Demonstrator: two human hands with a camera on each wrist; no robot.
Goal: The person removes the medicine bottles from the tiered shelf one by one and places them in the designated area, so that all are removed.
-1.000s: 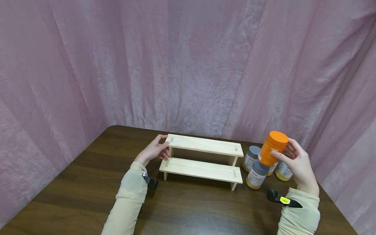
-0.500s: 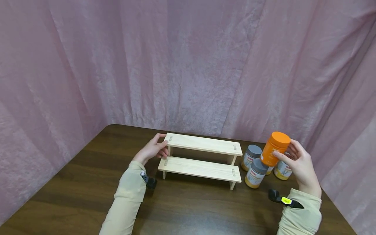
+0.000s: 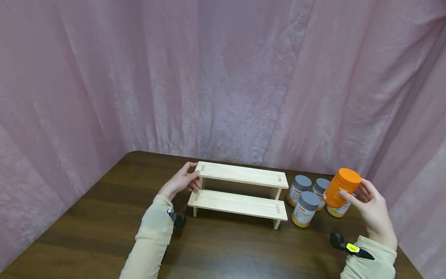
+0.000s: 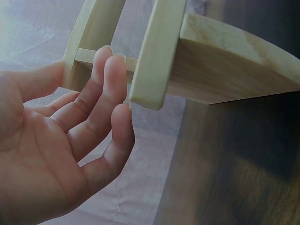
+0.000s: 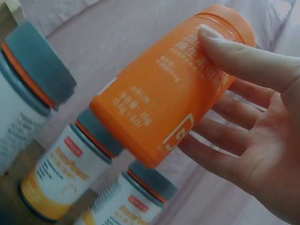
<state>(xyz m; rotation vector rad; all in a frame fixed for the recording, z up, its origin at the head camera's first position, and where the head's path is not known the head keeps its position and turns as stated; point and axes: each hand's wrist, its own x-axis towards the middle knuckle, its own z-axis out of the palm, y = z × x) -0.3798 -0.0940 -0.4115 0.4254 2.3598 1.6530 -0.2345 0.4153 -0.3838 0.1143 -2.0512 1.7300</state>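
A two-tier wooden shelf (image 3: 240, 174) stands on the dark table. My left hand (image 3: 179, 183) grips the left end of its upper board, the thumb on the edge; in the left wrist view, the fingers (image 4: 115, 75) bend beneath the board beside the lower tier. An orange pill bottle (image 3: 338, 190) with an orange lid is pinched between the thumb and fingers of my right hand (image 3: 376, 213). It hangs tilted above the table, in front of a grey-lidded jar (image 3: 338, 211) that it partly hides. White lettering shows on the bottle in the right wrist view.
Several white-and-yellow jars with grey lids, among them a front jar (image 3: 305, 210) and a back jar (image 3: 299, 190), stand upright just right of the shelf. A pink curtain (image 3: 240, 77) hangs behind the table (image 3: 223, 248).
My right hand has carried the orange bottle to the right and slightly down, uncovering a grey-lidded jar behind it. My left hand keeps its hold on the shelf.
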